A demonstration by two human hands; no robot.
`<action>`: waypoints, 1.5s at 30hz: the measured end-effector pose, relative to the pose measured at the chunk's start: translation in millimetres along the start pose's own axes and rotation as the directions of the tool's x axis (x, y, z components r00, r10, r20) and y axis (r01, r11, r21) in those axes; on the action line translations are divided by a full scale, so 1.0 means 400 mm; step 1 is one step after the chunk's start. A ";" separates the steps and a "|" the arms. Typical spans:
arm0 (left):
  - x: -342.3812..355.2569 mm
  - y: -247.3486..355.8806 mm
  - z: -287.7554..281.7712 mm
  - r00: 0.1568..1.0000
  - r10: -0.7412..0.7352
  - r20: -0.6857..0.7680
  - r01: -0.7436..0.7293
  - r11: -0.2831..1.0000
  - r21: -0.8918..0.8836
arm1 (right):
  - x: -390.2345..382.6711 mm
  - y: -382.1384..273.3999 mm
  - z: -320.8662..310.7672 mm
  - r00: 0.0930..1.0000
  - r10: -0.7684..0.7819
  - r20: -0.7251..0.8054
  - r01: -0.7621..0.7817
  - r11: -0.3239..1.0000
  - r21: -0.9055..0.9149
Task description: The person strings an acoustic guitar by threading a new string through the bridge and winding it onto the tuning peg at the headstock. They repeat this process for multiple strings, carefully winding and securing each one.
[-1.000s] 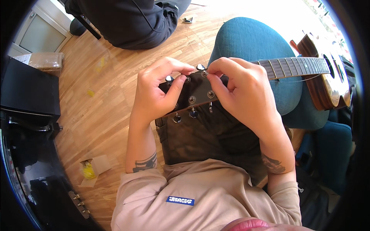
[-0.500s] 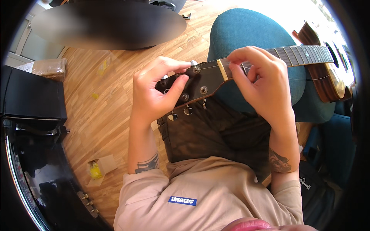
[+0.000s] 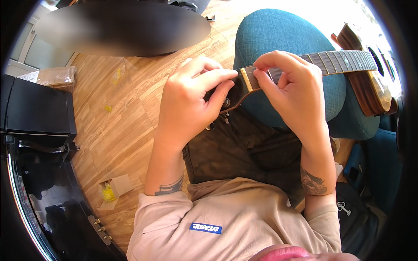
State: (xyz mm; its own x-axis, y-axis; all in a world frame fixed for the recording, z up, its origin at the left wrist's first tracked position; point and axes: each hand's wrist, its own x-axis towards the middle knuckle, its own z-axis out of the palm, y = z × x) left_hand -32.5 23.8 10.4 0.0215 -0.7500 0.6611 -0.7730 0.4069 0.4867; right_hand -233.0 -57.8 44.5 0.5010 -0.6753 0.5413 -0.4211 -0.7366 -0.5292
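1. One wooden guitar point(image 3: 370, 93): judged stiff, light for its length, slippery at the finish, fragile at the body; best held by the neck point(image 3: 344, 61).
2. Left hand point(image 3: 193, 93): in front of the dark head point(image 3: 237, 91), thumb and forefinger curved close, just left of the pale strip point(image 3: 246, 80).
3. Right hand point(image 3: 289, 82): thumb and forefinger bent together at the neck, just right of the strip.
4. Either grip: whether anything thin was pinched could not be told.
5. Guitar body: well right of both hands, beyond the blue chair point(image 3: 283, 35).

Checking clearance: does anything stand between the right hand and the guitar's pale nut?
Nothing visible does: the right hand is close beside the pale nut; the left hand is on the headstock side.
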 end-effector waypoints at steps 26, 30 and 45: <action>-0.001 0.002 -0.034 0.996 0.051 0.073 -0.059 0.992 0.110 | -0.028 0.114 -0.074 0.984 0.004 -0.178 -0.026 0.992 -0.121; -0.011 0.001 -0.044 1.000 0.008 0.027 -0.011 0.994 0.113 | -0.037 0.128 -0.082 0.975 -0.018 -0.223 -0.007 0.994 -0.111; -0.014 0.017 -0.032 0.997 -0.005 -0.071 0.007 1.000 0.027 | 0.027 0.441 -0.675 0.881 -0.058 -0.470 -0.290 0.719 -0.632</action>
State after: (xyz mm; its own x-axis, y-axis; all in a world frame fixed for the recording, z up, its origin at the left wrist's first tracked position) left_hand -29.6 37.5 17.5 0.0699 -0.7131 0.6976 -0.7897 0.3877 0.4754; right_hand -505.9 -205.3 133.4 0.1099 -0.5695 0.8146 -0.9256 -0.3572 -0.1248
